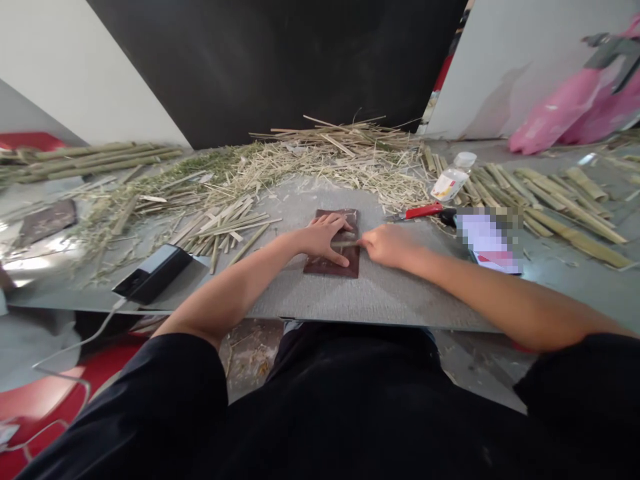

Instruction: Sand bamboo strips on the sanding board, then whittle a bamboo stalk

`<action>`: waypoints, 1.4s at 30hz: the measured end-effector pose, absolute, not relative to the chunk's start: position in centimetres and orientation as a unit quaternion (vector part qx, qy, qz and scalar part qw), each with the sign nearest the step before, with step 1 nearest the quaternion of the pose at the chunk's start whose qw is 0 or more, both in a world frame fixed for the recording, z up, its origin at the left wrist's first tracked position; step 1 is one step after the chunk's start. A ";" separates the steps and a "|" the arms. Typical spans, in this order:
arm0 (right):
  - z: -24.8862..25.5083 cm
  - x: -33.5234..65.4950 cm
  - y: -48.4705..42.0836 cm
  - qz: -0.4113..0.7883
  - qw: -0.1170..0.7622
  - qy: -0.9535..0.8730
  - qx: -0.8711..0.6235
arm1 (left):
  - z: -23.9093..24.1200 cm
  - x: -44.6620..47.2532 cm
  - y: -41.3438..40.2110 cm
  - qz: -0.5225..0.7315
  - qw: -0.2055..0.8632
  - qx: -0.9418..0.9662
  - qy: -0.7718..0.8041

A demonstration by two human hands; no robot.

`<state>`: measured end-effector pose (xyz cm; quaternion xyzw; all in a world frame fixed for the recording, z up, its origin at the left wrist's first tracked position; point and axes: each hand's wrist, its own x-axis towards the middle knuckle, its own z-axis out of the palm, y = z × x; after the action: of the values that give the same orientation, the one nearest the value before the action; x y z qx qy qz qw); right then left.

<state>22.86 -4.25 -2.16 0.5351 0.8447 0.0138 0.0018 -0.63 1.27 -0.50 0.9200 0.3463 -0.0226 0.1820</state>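
My left hand [326, 239] lies flat, fingers spread, on a dark brown board [333, 265] in the middle of the grey work surface [360, 297]. It presses down a thin bamboo strip [349, 244] that lies across the board. My right hand [390, 245] is closed, pinching the right end of that strip. Both forearms reach forward from my black sleeves.
Split bamboo strips [225, 227] and a heap of shavings [320, 160] lie behind and to the left. Thick bamboo sections [540, 193] lie at the right, next to a plastic bottle [453, 177] and a red-handled tool [423, 212]. A black box [153, 272] with a cable sits left.
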 end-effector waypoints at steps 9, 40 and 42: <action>-1.8 23.5 -4.9 0.039 -0.008 0.831 0.554 | -0.6 -1.0 1.4 -0.015 0.181 0.924 0.336; -1.5 21.9 -4.4 0.010 0.009 0.837 0.548 | 0.0 -3.6 2.3 -0.038 0.189 0.919 0.345; -1.5 21.7 -4.5 0.008 0.015 0.844 0.536 | 0.0 -3.6 2.3 -0.040 0.190 0.918 0.347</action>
<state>21.73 -4.52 -1.53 0.5365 0.8437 0.0079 0.0147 -3.60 2.33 0.04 0.9177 0.3469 -0.0396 0.1895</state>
